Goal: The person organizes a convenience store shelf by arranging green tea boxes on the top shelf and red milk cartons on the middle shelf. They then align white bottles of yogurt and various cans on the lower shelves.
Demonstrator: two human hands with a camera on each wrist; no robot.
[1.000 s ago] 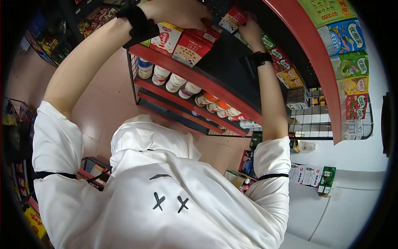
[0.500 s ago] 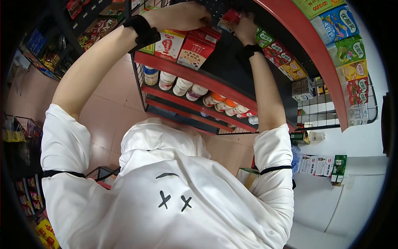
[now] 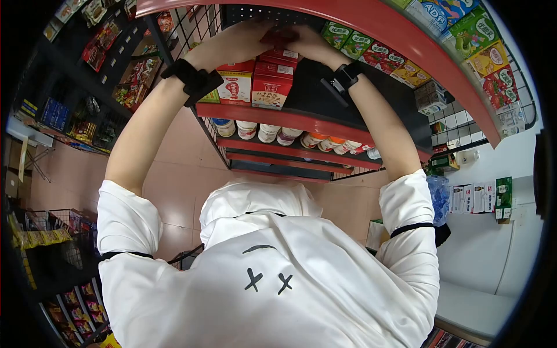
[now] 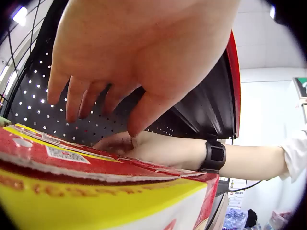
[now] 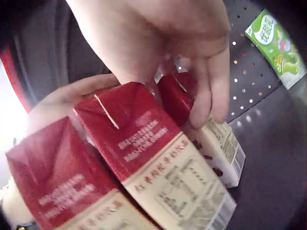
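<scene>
My right hand (image 5: 168,38) grips the top of a red and cream drink carton (image 5: 221,146) at the back of a row, its fingers down along the side. Two matching cartons, a middle one (image 5: 144,139) and a nearer one (image 5: 53,172), stand in front of it. In the head view my left hand (image 3: 241,43) is over the cartons beside the right hand. The left wrist view shows its fingers hanging loosely above a yellow and red carton (image 4: 110,201), with nothing held. The gripped carton is partly hidden by my fingers.
A red-edged upper shelf (image 3: 348,32) arches over my hands. Green cartons (image 3: 348,39) line the shelf's back to the right. White bottles (image 3: 268,133) stand one level below, and a wire side panel (image 3: 197,29) bounds the left end.
My right hand has carried the red and cream carton leftward to the back of the matching row, close to the left hand. The head view has turned, showing more of the left aisle.
</scene>
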